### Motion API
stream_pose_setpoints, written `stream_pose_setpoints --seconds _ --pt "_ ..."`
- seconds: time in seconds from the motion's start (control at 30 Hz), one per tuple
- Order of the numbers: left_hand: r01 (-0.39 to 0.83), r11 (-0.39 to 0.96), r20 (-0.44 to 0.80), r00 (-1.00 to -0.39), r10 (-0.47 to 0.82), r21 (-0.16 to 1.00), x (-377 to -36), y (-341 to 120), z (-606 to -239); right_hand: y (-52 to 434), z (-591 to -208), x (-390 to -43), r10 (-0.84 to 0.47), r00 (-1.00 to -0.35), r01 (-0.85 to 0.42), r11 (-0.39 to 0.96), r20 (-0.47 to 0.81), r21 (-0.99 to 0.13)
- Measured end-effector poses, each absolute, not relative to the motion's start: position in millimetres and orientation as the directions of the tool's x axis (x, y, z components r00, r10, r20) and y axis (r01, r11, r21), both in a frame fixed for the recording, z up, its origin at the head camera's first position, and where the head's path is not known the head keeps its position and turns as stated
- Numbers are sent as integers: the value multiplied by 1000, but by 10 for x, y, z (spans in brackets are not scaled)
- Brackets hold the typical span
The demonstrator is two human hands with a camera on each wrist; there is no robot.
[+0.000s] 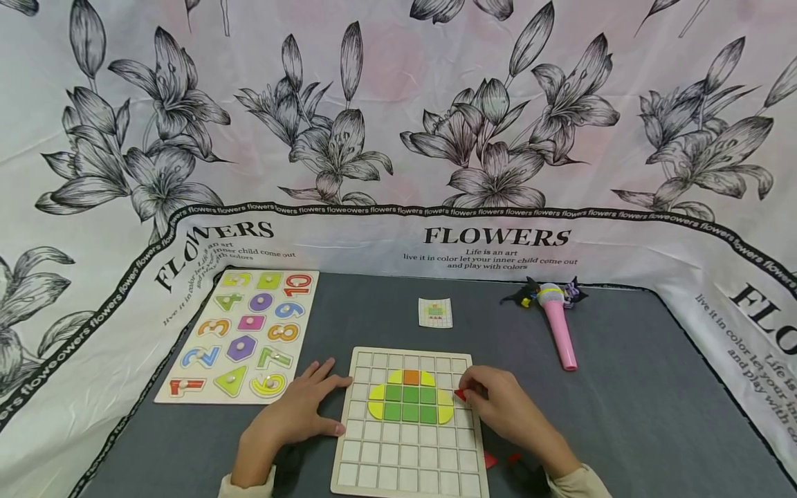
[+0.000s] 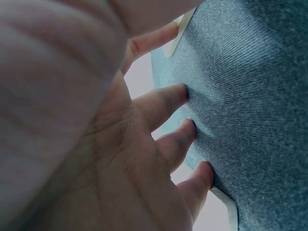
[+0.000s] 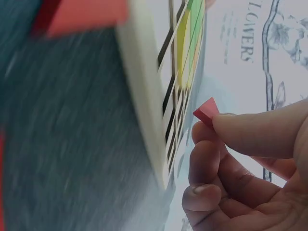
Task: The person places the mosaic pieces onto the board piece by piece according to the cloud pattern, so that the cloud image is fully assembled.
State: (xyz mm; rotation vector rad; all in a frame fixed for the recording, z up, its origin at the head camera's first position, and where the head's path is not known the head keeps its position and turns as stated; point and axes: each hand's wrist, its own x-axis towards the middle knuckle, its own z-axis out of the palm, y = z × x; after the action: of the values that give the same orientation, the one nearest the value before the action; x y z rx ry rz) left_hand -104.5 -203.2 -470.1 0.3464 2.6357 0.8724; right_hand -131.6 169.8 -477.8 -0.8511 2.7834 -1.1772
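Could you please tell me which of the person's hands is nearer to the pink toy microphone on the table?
The right hand is nearer: it sits just below-left of the pink microphone. The left hand rests flat beyond the grid board, at its far edge.

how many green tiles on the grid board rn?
8 green tiles on the grid board: two rows of four, directly below the orange tile, yellow pieces at both ends. None looks hidden; the right hand sits just beside them.
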Motion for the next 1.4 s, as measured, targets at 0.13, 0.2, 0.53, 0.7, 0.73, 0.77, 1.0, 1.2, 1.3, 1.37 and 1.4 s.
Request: stream_pose_setpoints --seconds 0.13,0.2,0.53,0.7,0.73,0.77,1.0,1.2,1.3,1.37,1.4 --pt "114 781 -241 -915 324 614 -1041 -2028 -4700 1567 -4778 -1300 -527 -823 -513 532 210 -674" --pt "114 783 -240 -916 321 612 -1041 -2026 -4703 1500 -4774 -1291 -552 -807 -527 509 212 -680" --pt "136 783 -218 -919 328 607 -1042 -2033 -4714 1193 -4746 -1250 -612 -752 -585 452 243 -673" --pt "134 786 -220 -919 326 604 -1050 -2022 -4693 1080 -4710 -1230 -634 -739 -594 454 227 -664" --pt "134 787 -220 -920 325 602 -1056 -2020 -4689 1060 -4703 -1226 -638 -736 -596 454 225 -663" --pt "133 789 -219 -921 323 600 -1060 -2018 -4684 1039 -4696 -1220 -642 -733 -599 453 225 -660" --pt "123 802 -233 -922 310 584 -1071 -2014 -4684 910 -4702 -1174 -669 -713 -607 440 210 -662" --pt "125 802 -230 -922 311 584 -1057 -2017 -4693 812 -4721 -1129 -691 -698 -606 432 186 -669" --pt "128 801 -227 -922 313 585 -1048 -2017 -4695 768 -4731 -1103 -704 -687 -619 441 177 -650" --pt "128 801 -225 -923 312 585 -1039 -2015 -4697 742 -4742 -1087 -713 -681 -629 452 168 -632" --pt "128 799 -225 -923 313 588 -1034 -2013 -4698 732 -4750 -1079 -716 -679 -633 456 164 -626"
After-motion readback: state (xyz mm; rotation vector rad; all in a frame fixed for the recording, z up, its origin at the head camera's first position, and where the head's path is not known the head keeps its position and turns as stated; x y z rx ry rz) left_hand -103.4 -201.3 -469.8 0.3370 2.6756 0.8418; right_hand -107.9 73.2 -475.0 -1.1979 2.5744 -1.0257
